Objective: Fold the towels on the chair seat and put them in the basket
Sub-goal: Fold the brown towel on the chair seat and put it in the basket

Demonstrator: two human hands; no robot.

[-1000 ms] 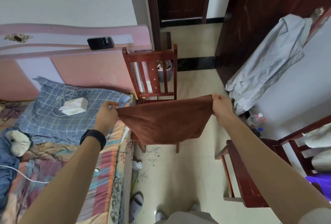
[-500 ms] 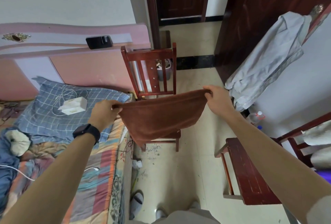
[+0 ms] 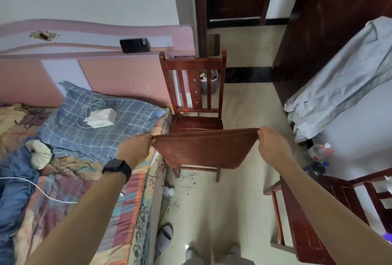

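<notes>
A brown towel (image 3: pixel 203 150) hangs folded and stretched between my two hands, over the front of a red wooden chair (image 3: pixel 194 86). My left hand (image 3: pixel 136 148) pinches its left top corner. My right hand (image 3: pixel 272 145) pinches the right top corner. The towel's lower edge drapes in front of the chair seat (image 3: pixel 197 123), whose back part shows bare. No basket is in view.
A bed (image 3: pixel 70 180) with a blue checked pillow (image 3: pixel 99 124) and a white box lies to the left. A second red chair (image 3: pixel 314 220) stands at the lower right. A grey garment (image 3: pixel 343 82) hangs on the right. Slippers (image 3: pixel 164 237) lie on the tiled floor.
Both hands have carried the stretched towel forward and lower, toward the chair seat. My grip on both corners has not changed.
</notes>
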